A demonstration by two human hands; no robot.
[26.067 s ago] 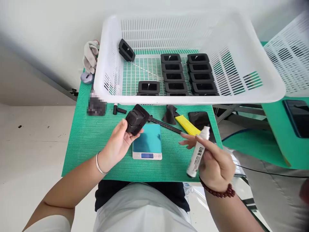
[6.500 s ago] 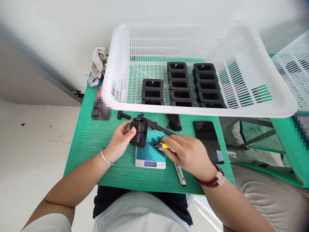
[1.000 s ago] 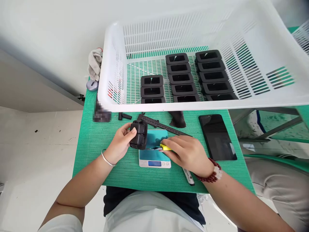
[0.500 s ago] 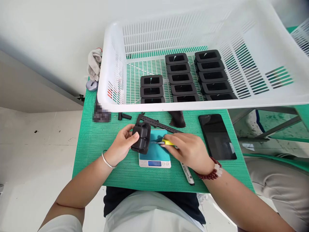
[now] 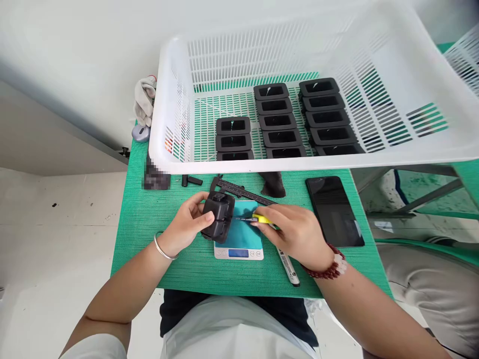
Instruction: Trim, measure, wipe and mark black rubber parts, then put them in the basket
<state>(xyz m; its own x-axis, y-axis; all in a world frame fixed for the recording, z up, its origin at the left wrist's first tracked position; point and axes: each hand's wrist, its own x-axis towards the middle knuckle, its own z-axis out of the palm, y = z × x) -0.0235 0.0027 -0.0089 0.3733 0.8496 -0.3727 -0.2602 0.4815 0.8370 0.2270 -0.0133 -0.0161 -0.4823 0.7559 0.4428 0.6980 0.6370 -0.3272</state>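
Note:
My left hand point(image 5: 186, 225) grips a black rubber part point(image 5: 217, 216) above the left edge of a small scale point(image 5: 239, 239) with a blue-green top. My right hand point(image 5: 295, 233) holds a yellow-handled knife point(image 5: 258, 219); its blade points left and its tip is at the part's right side. Rows of several similar black parts point(image 5: 279, 121) lie in the white slatted basket point(image 5: 262, 162) behind the scale.
On the green mat point(image 5: 149, 234) lie a black caliper point(image 5: 243, 190), a black scrap point(image 5: 274, 183), a phone point(image 5: 334, 209), a white marker point(image 5: 289, 267) by my right wrist and a small black piece point(image 5: 190, 180). A grey glove point(image 5: 144, 97) hangs at back left.
My left hand turned and lifted the black part slightly. The knife in my right hand moved up along the part's right side.

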